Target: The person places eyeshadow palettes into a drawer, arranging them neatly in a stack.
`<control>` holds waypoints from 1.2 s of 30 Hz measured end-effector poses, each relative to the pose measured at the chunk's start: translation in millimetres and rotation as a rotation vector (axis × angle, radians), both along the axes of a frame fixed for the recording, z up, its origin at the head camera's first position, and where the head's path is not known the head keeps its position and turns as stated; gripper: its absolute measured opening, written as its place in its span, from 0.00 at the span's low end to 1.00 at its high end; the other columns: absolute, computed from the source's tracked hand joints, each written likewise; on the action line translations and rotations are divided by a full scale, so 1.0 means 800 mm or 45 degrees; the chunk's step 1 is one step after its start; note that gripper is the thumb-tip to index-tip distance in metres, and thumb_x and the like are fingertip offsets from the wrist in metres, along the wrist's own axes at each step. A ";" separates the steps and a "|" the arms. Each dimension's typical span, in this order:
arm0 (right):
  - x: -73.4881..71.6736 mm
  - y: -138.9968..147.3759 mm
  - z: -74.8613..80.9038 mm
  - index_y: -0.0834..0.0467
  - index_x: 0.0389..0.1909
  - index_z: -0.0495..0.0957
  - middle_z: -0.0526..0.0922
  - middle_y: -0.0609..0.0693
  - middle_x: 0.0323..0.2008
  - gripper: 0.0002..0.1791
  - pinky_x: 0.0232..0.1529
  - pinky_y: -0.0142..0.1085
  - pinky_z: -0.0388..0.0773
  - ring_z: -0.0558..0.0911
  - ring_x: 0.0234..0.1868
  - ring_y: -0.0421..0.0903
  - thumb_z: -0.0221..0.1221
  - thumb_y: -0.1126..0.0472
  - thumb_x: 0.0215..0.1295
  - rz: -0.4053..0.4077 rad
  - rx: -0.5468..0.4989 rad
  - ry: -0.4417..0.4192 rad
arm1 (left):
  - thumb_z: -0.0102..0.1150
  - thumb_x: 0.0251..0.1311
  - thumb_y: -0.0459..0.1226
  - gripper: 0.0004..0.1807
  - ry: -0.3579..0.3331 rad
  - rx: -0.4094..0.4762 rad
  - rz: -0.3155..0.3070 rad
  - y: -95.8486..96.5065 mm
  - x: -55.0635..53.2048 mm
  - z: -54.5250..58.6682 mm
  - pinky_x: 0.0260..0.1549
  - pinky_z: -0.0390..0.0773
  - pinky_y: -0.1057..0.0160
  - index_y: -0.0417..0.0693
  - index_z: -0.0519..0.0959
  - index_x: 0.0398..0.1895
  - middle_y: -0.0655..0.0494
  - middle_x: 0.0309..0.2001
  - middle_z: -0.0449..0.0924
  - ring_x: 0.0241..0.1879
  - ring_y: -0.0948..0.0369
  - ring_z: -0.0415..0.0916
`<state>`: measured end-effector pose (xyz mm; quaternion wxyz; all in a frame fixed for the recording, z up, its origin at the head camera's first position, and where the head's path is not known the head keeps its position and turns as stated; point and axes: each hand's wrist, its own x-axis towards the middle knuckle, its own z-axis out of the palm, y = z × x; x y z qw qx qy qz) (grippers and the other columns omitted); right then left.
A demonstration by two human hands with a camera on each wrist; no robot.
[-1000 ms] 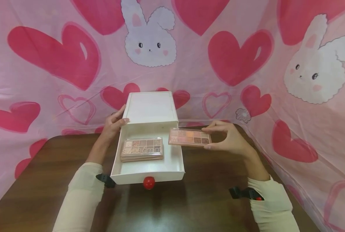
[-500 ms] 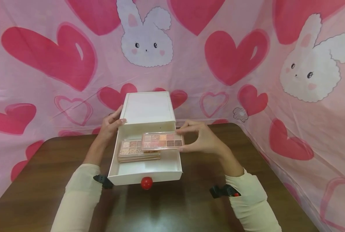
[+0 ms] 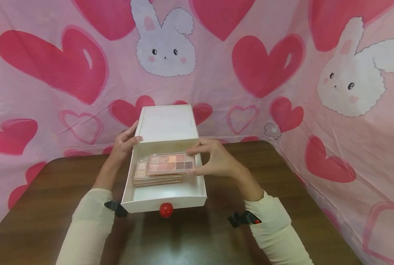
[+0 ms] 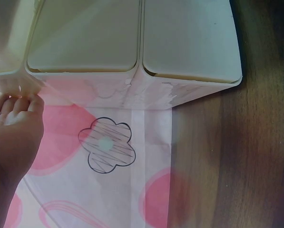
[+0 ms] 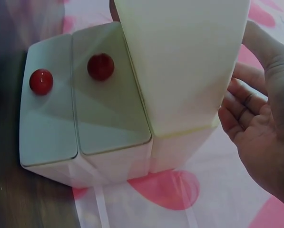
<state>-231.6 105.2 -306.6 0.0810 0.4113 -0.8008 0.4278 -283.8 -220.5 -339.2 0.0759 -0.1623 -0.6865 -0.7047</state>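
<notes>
A white drawer cabinet (image 3: 167, 123) stands on the table with its top drawer (image 3: 163, 203) pulled out, a red knob (image 3: 166, 210) on its front. Inside lies a stack of eyeshadow palettes (image 3: 157, 180). My right hand (image 3: 218, 160) pinches the right end of another eyeshadow palette (image 3: 170, 163), in pink and brown shades, overlapping the stack in the head view. My left hand (image 3: 124, 143) holds the cabinet's left side, thumb at the top front corner, fingers along the wall. In the right wrist view, the drawer wall hides the palette beside my right hand (image 5: 265, 114).
Below the open drawer are two closed drawers with red knobs, the middle drawer (image 5: 108, 104) and the bottom drawer (image 5: 49, 118). The brown wooden table (image 3: 170, 246) meets a pink cloth (image 3: 216, 81) with hearts and rabbits behind and at the right.
My right hand has carried the pink-shaded eyeshadow palette leftward, from over the drawer's right edge to above the stack. My left hand stays on the cabinet; the view has shifted slightly.
</notes>
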 end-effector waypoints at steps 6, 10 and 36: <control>0.001 -0.018 0.002 0.61 0.48 0.88 0.86 0.50 0.40 0.28 0.48 0.47 0.81 0.81 0.45 0.47 0.81 0.60 0.41 0.046 0.027 -0.010 | 0.49 0.62 0.30 0.38 0.000 0.003 0.007 0.000 0.002 0.001 0.49 0.77 0.80 0.36 0.56 0.78 0.38 0.80 0.52 0.51 0.77 0.72; 0.002 -0.028 0.000 0.60 0.48 0.89 0.85 0.48 0.39 0.28 0.47 0.45 0.79 0.80 0.45 0.46 0.81 0.58 0.41 0.041 0.081 -0.010 | 0.49 0.62 0.30 0.38 -0.009 -0.001 0.012 -0.001 0.003 -0.001 0.49 0.77 0.80 0.36 0.56 0.78 0.38 0.80 0.51 0.51 0.77 0.72; 0.020 -0.032 0.002 0.60 0.61 0.81 0.82 0.51 0.59 0.33 0.65 0.45 0.77 0.78 0.62 0.48 0.75 0.55 0.54 0.012 0.246 0.077 | 0.49 0.62 0.30 0.38 -0.007 0.005 0.013 0.001 0.002 0.000 0.52 0.74 0.82 0.37 0.56 0.78 0.38 0.80 0.51 0.54 0.78 0.69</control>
